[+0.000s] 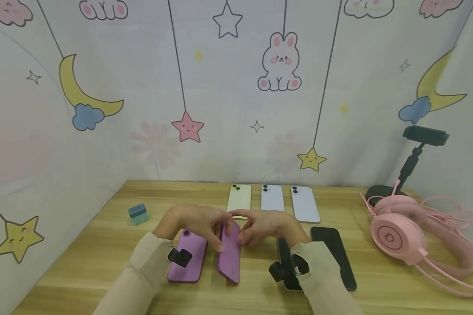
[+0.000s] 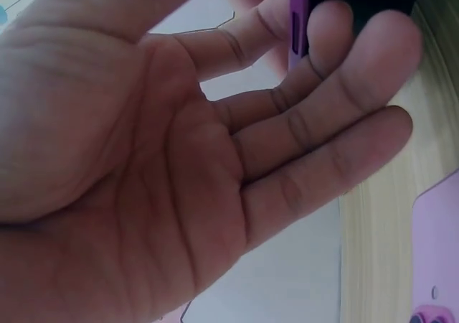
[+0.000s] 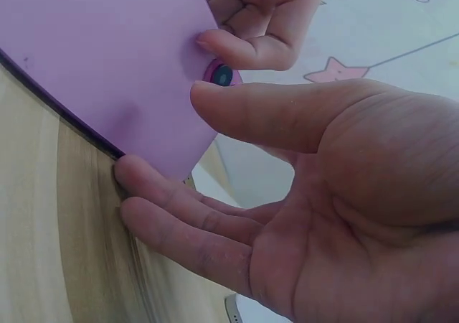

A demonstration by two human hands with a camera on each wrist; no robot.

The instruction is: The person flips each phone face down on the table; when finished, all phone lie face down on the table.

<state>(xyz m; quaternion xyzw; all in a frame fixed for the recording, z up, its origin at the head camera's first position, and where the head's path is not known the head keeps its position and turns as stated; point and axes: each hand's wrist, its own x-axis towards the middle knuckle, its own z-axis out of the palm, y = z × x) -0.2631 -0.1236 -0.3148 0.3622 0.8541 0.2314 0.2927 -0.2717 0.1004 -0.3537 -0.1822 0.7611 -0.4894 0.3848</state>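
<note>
A purple phone is held tilted above the wooden table, its long side edge showing. My left hand grips its upper end, thumb on the purple back and fingers behind by the dark screen. From the other side my right hand pinches the same end. In the right wrist view its thumb is at the camera lens, with two fingertips at the long edge. A second purple phone lies back-up under my left wrist. Two black phones lie by my right wrist, one partly hidden beneath the forearm.
Along the back lie a pale yellow phone and two whitish phones, backs up. A small teal block sits at the back left. Pink headphones with looping cable and a black stand occupy the right side. Patterned cloth hangs behind.
</note>
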